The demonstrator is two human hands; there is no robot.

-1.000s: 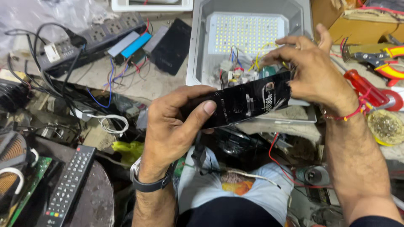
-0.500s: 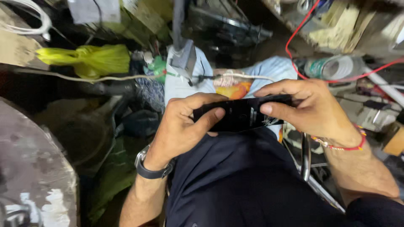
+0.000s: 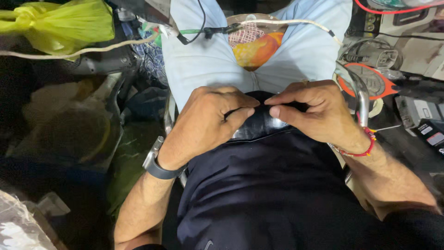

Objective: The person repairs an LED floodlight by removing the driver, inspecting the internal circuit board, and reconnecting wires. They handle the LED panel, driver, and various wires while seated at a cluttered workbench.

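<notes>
Both hands clenched on the glossy black part in our lap.

Our left hand (image 3: 208,122) and right hand (image 3: 314,113) pinched the black part (image 3: 259,127) from opposite ends; its long axis ran left-right between the fingertips, against our dark shirt (image 3: 259,194), equally near both.

Single head-mounted view, aimed steeply downward along the torso onto the lap, at close range to both hands (image 3: 263,122), with cluttered surroundings visible only at the frame's left and right margins.
</notes>
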